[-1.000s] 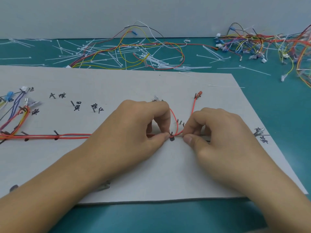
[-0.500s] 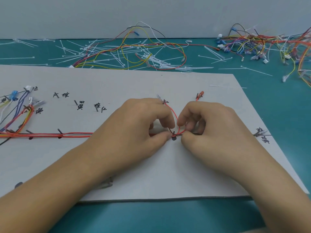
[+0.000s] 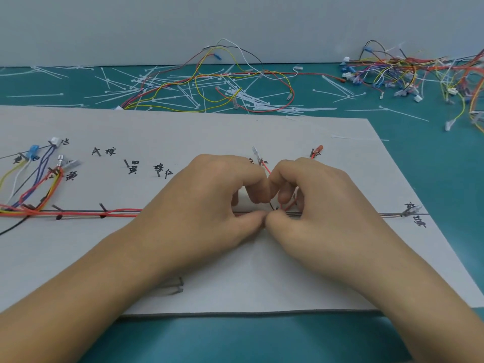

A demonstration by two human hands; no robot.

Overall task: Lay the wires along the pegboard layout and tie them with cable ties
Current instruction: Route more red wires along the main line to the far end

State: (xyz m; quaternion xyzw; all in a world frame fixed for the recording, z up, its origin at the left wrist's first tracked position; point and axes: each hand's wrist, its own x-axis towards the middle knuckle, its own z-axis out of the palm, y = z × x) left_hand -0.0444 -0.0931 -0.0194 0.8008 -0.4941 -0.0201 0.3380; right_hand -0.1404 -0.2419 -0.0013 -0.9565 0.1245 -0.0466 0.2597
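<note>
Crosswise — wire bundle [image 3: 78,213] left to right

2 bare hands show: the left hand [image 3: 209,205] just toward 9 o'clock of centre, the right hand [image 3: 322,205] toward 3 o'clock. The left forearm [image 3: 78,297] enters from 7 o'clock, the right forearm [image 3: 419,297] from 5 o'clock, both bare to the frame edge.

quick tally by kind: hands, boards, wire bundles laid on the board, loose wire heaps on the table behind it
hands: 2, left hand, right hand
board: 1
wire bundle on the board: 1, pinched by both hands
loose wire heaps: 2, middle heap, right heap
total: 6
</note>
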